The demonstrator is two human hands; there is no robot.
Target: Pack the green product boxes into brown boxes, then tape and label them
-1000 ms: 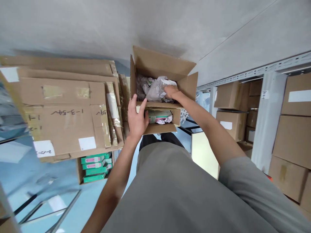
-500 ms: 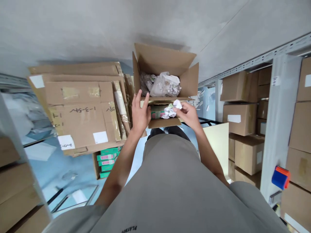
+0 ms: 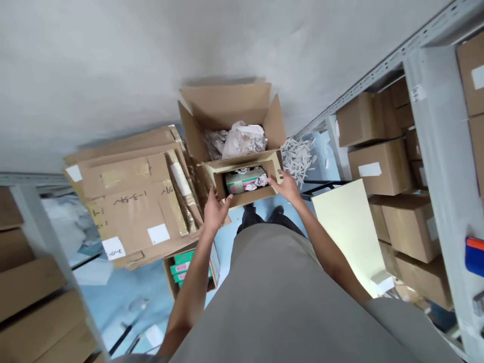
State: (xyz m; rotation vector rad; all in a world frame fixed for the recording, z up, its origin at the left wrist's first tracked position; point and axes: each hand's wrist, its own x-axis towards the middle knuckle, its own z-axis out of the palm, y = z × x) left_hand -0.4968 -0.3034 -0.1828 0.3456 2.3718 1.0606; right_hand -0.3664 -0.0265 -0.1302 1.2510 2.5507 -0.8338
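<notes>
A small open cardboard box sits in front of me, holding a green and pink packet and crumpled white paper. My left hand is at the box's left front corner, fingers apart, touching its wall. My right hand is open at the box's right edge with nothing in it. Behind the small box stands a larger open carton stuffed with crumpled plastic and paper.
A stack of flattened cartons lies to the left, above a box of green packets. Shelving with brown boxes rises on the right. A pale yellow board and white paper strips lie nearby.
My right hand put the crumpled paper wad into the small box and let go. My left hand slid down from the box's back edge to its front corner. The view shifted.
</notes>
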